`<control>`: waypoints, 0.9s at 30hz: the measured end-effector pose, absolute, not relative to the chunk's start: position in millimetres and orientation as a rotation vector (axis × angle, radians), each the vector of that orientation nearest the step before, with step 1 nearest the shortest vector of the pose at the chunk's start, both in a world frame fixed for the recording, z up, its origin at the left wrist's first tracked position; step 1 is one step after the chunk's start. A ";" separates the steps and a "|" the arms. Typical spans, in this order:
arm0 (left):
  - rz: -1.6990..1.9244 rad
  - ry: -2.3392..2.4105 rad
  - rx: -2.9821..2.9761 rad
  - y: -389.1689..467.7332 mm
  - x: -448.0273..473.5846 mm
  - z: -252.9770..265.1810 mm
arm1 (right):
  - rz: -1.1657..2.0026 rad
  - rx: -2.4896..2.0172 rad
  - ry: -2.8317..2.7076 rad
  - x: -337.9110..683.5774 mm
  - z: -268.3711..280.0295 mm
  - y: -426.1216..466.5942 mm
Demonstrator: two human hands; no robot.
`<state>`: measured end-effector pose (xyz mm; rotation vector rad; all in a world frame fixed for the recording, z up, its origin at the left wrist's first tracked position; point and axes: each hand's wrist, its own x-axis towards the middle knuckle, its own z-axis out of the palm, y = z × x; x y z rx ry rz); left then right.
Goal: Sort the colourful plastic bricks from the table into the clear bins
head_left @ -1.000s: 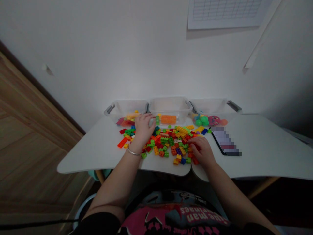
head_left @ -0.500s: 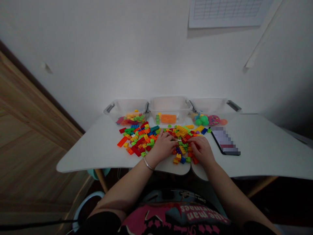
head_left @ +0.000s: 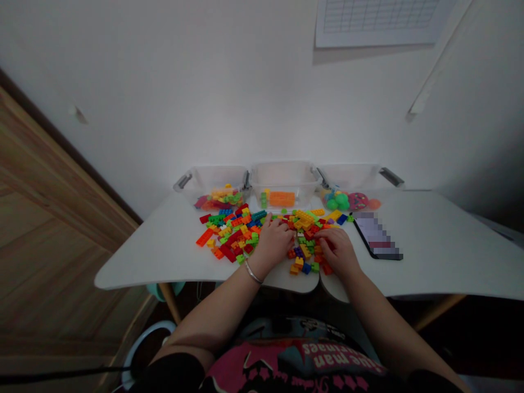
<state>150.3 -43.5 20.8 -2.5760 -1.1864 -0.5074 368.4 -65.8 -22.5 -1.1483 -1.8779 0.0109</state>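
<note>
A pile of toy building bricks (head_left: pixel 235 237) in red, orange, yellow, green and blue is spread over the white table. My left hand (head_left: pixel 276 240), a silver bangle at its wrist, lies palm down over the middle of the pile. Its fingers are bent and somewhat apart, with the tips among the bricks. At the pile's right edge my right hand (head_left: pixel 338 250) rests with thumb and fingers apart, touching red and orange bricks. Between the hands lie yellow, green and purple bricks (head_left: pixel 303 251). Both palms are hidden from above.
Behind the pile stand three clear plastic bins: the left bin (head_left: pixel 196 174) with mixed bricks, the middle bin (head_left: pixel 284 170) with an orange block, the right bin (head_left: pixel 352 173) with colourful balls. A phone (head_left: pixel 376 237) lies at the right. The table's front edge (head_left: pixel 143 283) curves nearby.
My left hand has shifted very slightly, its wrist and bangle moving a little to the right and toward me. My right hand and the bricks look the same.
</note>
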 end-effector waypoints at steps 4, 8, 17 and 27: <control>-0.423 -1.185 -2.588 -44.0 154.0 25.8 | 0.002 -1.151 -1.880 368.6 -24.2 -65.3; -0.384 -1.216 -2.577 -42.9 155.2 28.0 | 0.004 -1.156 -1.873 368.8 -24.8 -65.2; -0.477 -1.313 -2.619 -42.1 149.9 28.6 | -0.012 -1.141 -1.887 370.2 -25.8 -63.8; -1.549 -1.451 -2.370 -16.3 121.4 35.1 | -0.001 -1.158 -1.881 369.4 -25.2 -64.8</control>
